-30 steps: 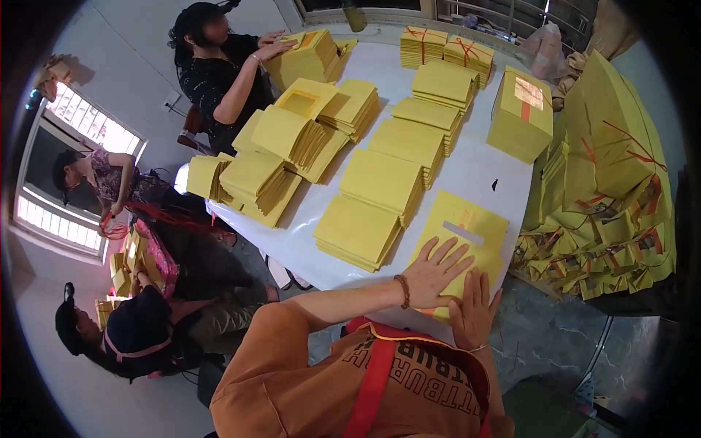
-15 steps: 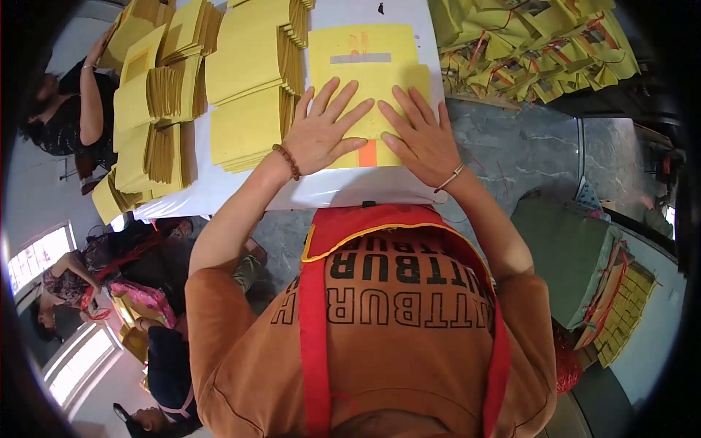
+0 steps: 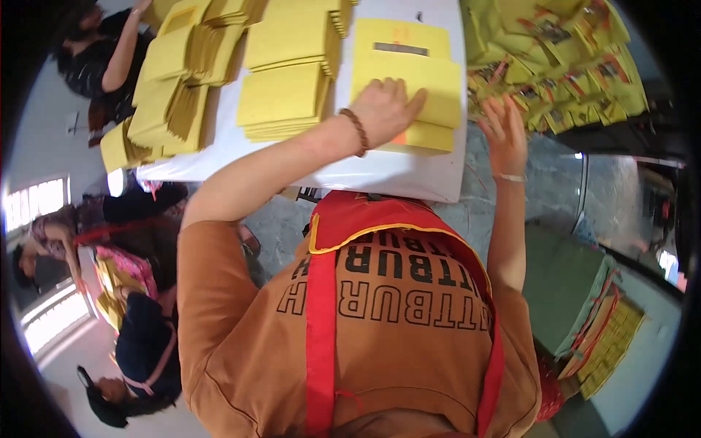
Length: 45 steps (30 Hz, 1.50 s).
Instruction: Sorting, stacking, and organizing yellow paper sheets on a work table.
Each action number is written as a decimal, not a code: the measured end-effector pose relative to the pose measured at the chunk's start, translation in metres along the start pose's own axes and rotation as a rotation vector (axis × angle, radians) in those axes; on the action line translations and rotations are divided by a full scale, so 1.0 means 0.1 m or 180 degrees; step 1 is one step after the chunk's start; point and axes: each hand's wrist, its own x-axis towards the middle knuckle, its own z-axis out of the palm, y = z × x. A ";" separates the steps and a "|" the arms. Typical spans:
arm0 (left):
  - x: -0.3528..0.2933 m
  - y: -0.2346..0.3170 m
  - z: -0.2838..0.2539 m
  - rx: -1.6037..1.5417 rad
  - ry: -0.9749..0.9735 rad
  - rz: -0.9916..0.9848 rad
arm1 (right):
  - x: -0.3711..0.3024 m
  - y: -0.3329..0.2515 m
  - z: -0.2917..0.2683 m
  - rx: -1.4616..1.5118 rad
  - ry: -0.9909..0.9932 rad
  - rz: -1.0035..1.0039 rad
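Observation:
A yellow paper folder or envelope (image 3: 431,80) lies on top of a stack at the right end of the white-covered table. My left hand (image 3: 391,109) rests on it, fingers bent and a little apart, with nothing seen in its grip. Beneath the stack's near edge, a lower yellow sheet (image 3: 431,137) shows an orange strip, partly hidden by my left wrist. Behind it lies another yellow piece with a grey band (image 3: 400,49). My right hand (image 3: 504,131) is raised off the table's right edge, fingers stretched upward, seemingly holding nothing.
Stacks of folded yellow paper (image 3: 281,95) stand left of my left hand, with more bundles (image 3: 168,117) farther left. A heap of yellow packets (image 3: 569,80) lies at the back right. Green-covered goods (image 3: 566,285) stand at right. Other people (image 3: 142,350) work at left.
My right hand has lifted from the yellow paper and swung right, past the table edge. My left hand has slid right across the paper, its fingers now more bent. The view has shifted.

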 end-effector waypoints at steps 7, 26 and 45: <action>-0.53 -0.50 -0.07 -0.1332 0.2199 -0.0503 | -0.43 0.00 0.14 -0.0968 0.0206 -0.0597; -1.78 -1.15 0.83 -0.0984 -0.0018 -0.0971 | -0.16 1.95 2.19 -0.0955 -0.0426 0.0825; -2.01 -1.50 1.24 -0.5988 -0.0143 -0.3312 | -0.22 1.98 2.04 -0.1216 -0.1081 0.0804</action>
